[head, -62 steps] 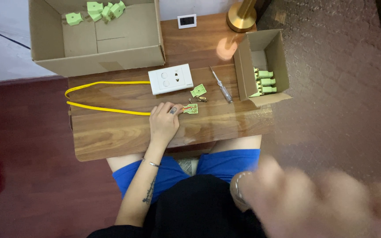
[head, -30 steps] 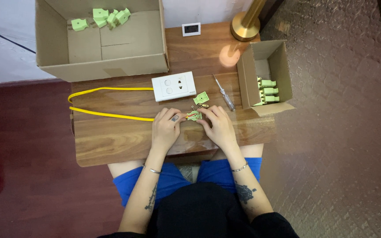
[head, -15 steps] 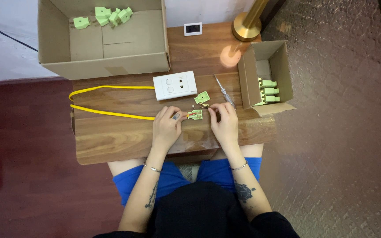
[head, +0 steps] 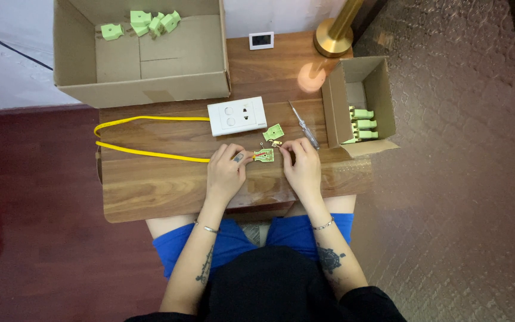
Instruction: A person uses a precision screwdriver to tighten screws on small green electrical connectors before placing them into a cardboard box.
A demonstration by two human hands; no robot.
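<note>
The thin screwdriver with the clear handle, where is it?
In the head view the thin screwdriver lies on the wooden table, between the white socket plate and the small cardboard box, just beyond the right hand.

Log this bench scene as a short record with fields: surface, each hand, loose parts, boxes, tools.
surface: wooden table
left hand: on the yellow cable end, beside the open green plug half
right hand: fingertips at the plug half's right edge
loose parts: green plug cover, just above the hands
boxes: large cardboard box holding green plugs; small cardboard box holding more
tools: screwdriver
other: white socket plate; brass lamp base
</note>
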